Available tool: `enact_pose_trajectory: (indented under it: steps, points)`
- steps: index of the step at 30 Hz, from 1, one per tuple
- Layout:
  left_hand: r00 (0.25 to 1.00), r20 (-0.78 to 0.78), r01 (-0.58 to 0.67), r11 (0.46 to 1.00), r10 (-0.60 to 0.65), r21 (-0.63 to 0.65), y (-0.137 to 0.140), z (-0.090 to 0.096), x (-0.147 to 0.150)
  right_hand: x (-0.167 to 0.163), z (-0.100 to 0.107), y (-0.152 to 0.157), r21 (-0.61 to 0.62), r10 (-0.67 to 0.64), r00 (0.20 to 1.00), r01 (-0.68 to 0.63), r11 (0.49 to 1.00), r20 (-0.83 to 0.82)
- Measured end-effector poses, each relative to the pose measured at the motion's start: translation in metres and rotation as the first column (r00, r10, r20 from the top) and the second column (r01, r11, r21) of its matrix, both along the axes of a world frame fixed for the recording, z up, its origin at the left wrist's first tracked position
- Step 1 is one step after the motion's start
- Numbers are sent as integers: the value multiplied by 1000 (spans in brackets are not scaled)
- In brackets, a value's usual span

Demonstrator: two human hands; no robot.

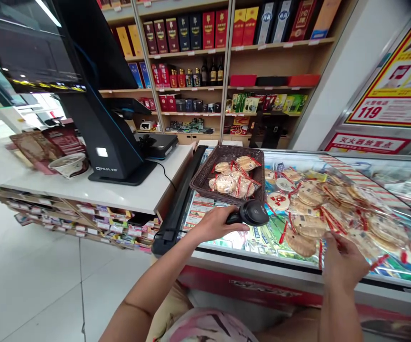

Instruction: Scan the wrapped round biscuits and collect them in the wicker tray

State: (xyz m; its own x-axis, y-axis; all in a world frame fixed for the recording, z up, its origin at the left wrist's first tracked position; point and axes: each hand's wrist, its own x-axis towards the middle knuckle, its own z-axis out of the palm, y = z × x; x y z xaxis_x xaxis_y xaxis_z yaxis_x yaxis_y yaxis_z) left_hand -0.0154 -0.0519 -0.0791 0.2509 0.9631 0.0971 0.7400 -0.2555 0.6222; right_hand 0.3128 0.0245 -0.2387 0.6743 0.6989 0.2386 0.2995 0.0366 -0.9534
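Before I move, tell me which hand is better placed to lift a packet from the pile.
Probably the right hand: it is at the near edge of the pile. The left hand holds the scanner and is nearer the basket.

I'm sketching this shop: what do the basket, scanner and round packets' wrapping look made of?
Basket: dark brown wicker, or plastic imitating it; the weave shows.
Scanner: black, probably hard plastic, smooth with a slight shine.
Wrapping: seemingly clear, glossy plastic film, by its creases and highlights.
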Motion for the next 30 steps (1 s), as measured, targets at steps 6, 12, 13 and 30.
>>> enact_pose_trajectory:
  steps: [6, 12, 13, 30]
  points:
    - [999, 16, 46, 999, -46, 6, 3, 2, -4, -20, 35, -19, 185, 52, 942, 11, 983, -331]
    - [996, 57, 65, 998, -66, 8, 12, 5, -8, -50, 59, -28, 265, 180, 909, -80, 961, -375]
    - [997, 48, 65, 998, -65, 2, 13, 5, -8, -53, 59, -28, 269, 198, 903, -97, 958, -382]
    - [990, 8, 138, 990, -138, 44, 27, 7, -6, -88, 66, -34, 283, 305, 903, -220, 933, -303]
